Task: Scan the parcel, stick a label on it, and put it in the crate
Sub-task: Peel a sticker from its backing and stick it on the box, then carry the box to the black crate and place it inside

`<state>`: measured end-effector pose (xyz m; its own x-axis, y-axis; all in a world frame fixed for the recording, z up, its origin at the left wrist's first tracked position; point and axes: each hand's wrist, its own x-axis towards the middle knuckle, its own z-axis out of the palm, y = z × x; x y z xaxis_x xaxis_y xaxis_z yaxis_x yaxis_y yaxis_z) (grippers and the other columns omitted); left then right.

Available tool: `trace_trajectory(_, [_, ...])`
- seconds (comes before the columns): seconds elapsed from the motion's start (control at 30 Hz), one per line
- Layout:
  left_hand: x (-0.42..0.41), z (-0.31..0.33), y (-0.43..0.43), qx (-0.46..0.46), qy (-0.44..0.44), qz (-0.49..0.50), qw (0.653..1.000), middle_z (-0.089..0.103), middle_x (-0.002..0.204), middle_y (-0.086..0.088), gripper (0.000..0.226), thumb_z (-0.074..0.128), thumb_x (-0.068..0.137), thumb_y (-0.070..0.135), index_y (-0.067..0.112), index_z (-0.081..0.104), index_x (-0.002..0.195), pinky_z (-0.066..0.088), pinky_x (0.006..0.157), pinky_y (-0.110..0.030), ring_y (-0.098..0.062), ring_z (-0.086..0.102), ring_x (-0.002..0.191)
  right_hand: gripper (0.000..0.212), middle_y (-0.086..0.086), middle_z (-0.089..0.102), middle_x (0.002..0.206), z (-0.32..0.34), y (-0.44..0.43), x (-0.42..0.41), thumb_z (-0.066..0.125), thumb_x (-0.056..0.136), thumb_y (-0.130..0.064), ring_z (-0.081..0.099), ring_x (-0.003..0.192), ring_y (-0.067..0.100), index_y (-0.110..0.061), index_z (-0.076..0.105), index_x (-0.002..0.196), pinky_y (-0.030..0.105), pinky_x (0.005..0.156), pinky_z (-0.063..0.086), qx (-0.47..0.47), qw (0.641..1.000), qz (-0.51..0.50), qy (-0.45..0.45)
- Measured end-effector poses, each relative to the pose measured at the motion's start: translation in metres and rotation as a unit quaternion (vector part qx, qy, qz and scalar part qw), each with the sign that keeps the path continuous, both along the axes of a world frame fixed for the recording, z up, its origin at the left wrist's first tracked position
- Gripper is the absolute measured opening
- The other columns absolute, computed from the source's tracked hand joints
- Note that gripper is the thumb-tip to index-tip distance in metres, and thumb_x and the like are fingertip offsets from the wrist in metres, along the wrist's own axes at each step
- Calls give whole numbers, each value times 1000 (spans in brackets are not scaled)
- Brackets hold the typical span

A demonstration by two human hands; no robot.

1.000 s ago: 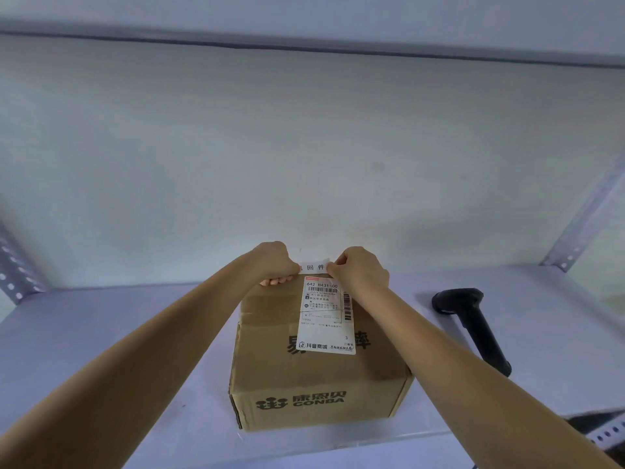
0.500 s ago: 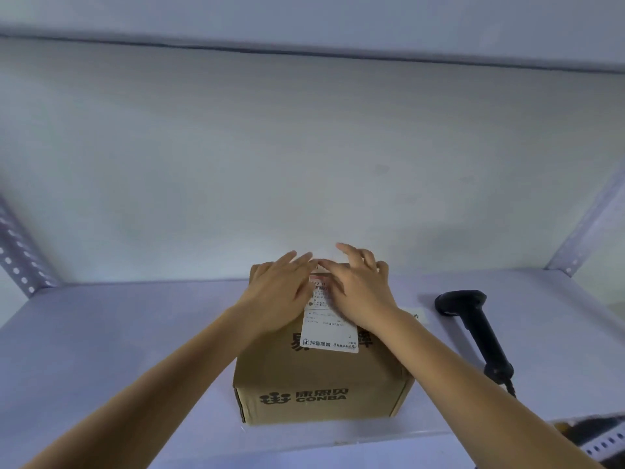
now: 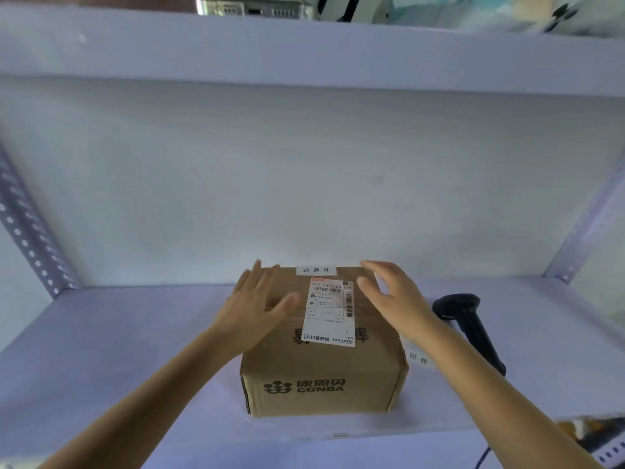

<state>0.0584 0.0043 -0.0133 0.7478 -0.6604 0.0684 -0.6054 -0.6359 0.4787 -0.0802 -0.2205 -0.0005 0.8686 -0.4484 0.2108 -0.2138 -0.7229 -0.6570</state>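
A brown cardboard parcel printed CONBA stands on the white shelf. A white shipping label covers its top, and a small white strip label is stuck at the top's far edge. My left hand lies flat and open over the top's left side. My right hand hovers open over the right side, fingers spread. Neither hand holds anything. No crate is in view.
A black handheld scanner lies on the shelf right of the parcel, its cable dropping off the front edge. A slip of spare labels peeks out beside the parcel's right side. Perforated shelf uprights stand at both sides; another shelf board runs overhead.
Both hands held the strip label at the parcel's far edge, pressed it flat, and have now parted to the left and right sides of the top. My head has tilted up.
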Motion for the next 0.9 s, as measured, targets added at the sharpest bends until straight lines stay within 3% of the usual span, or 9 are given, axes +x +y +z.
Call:
trace_trajectory(0.13, [-29, -16, 46, -118, 205, -44, 971, -1, 163, 11, 110, 51, 59, 89, 50, -1, 148, 14, 119, -42, -9, -3, 148, 102, -29, 18, 151, -11, 4, -61, 64, 62, -78, 20, 137, -6, -51, 14, 147, 27, 111, 25, 189, 974, 94, 88])
trace_trajectory(0.23, [-46, -22, 44, -151, 253, -48, 954, 19, 156, 10, 134, 68, 49, 83, 35, -1, 153, 39, 110, -33, -13, 31, 138, 129, -28, -3, 154, -23, 18, -67, 68, 51, -82, 1, 144, -2, -46, -8, 149, 36, 121, 14, 172, 967, 126, 137])
trace_trajectory(0.33, [-50, -22, 35, -174, 230, -42, 957, 43, 142, 9, 135, 81, 48, 69, 33, 1, 152, 51, 99, -34, -10, 52, 122, 138, -18, -6, 160, -27, 24, -60, 70, 49, -80, 0, 148, 5, -35, -13, 151, 39, 122, 13, 141, 978, 93, 125])
trace_trajectory(0.53, [-53, -26, 34, -185, 185, -22, 965, 53, 134, 10, 132, 88, 46, 59, 35, 10, 150, 55, 94, -38, -10, 58, 115, 139, -20, 5, 159, -30, 26, -57, 73, 46, -79, 8, 147, 4, -36, -9, 151, 35, 120, 19, 132, 985, 70, 87])
trace_trajectory(0.63, [-61, -22, 39, -203, 132, -35, 970, 50, 137, 12, 126, 89, 48, 53, 46, 11, 146, 56, 90, -37, -9, 56, 116, 137, -22, 3, 160, -29, 33, -66, 75, 49, -77, 7, 147, 3, -39, -8, 151, 39, 121, 19, 122, 988, 67, 64])
trace_trajectory(0.77, [-76, -4, 46, -217, 25, -58, 974, 32, 145, 26, 133, 84, 45, 59, 60, -8, 140, 46, 85, -23, 1, 43, 119, 134, -26, 2, 159, -25, 48, -87, 80, 51, -71, 6, 147, -1, -49, -11, 147, 45, 120, 23, 127, 990, 52, -19])
trace_trajectory(0.9, [-88, 10, 44, -204, -31, -93, 974, 12, 161, 12, 142, 73, 43, 78, 42, -14, 149, 49, 96, -35, -9, 33, 136, 135, -22, 9, 159, -16, 63, -119, 84, 51, -65, 13, 147, 2, -52, -10, 146, 48, 117, 28, 132, 987, 4, -86])
